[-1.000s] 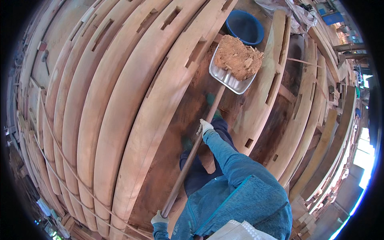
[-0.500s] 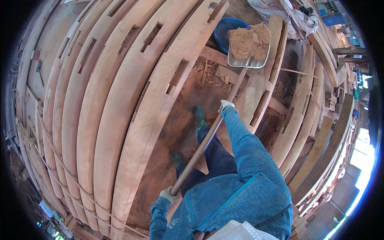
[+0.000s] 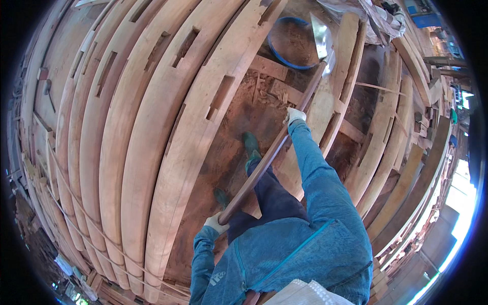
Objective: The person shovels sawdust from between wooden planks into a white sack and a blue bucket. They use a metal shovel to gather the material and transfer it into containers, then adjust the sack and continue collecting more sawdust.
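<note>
Both gloved hands (image 3: pixel 294 115) clasp wooden shovel handle (image 3: pixel 264 160)

Long-handled shovel (image 3: pixel 284 132) tilted (blade over blue tub (image 3: pixel 292 43))

A blue box-like package (image 3: pixel 421 13) at the top right edge.

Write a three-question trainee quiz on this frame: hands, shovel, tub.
1. True or false: both gloved hands grip the shovel handle.
2. Which hand is nearer the shovel blade? A) left hand B) right hand
3. Fill in: the blade is tipped on edge over the round ____ tub, which holds brown sawdust-like material.

Key: 1 true; 2 B; 3 blue.
</note>
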`<state>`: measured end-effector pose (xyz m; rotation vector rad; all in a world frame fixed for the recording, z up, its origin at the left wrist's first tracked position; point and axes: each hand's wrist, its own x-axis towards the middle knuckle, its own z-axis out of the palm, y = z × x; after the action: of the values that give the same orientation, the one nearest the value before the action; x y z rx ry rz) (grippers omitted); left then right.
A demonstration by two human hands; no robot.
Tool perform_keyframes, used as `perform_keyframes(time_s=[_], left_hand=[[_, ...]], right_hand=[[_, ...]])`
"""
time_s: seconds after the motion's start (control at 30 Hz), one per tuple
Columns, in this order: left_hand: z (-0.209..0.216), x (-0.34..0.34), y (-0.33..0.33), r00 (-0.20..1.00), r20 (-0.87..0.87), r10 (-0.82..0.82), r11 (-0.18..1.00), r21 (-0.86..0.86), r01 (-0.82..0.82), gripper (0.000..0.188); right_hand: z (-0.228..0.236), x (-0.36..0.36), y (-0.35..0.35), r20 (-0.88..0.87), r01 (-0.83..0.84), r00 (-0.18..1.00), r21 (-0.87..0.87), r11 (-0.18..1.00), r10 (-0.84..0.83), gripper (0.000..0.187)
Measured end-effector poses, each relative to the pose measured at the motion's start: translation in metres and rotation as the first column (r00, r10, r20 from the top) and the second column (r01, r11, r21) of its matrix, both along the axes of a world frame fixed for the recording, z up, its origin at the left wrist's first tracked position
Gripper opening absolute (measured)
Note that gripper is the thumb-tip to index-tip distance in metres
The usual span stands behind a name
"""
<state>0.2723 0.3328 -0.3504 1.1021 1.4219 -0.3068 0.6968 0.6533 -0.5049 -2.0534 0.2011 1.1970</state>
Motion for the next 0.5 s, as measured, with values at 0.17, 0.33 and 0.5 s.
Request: perform_keyframes(time_s=[0.17,0.33,0.5], left_hand=[[0.028,-0.068,-0.074,0.975,-0.187,-0.118,0.992,-0.054,0.110,0.061],[0.066,-0.188,-0.231,0.988,-0.012,0.154,0.879,-0.455,-0.143,0.063],[0.131,-0.244,-0.320,0.800,-0.558,-0.221,0.975,-0.146,0.168,0.050]], right_hand=[[0.040,-0.059,-0.103,-0.238,0.086,0.971,0.320,0.943,-0.007,0.023],[0.061,-0.154,-0.240,-0.776,0.265,0.625,0.312,0.912,0.084,0.040],[0.010,-0.298,-0.365,-0.531,0.094,0.846,0.056,0.994,-0.050,0.034]])
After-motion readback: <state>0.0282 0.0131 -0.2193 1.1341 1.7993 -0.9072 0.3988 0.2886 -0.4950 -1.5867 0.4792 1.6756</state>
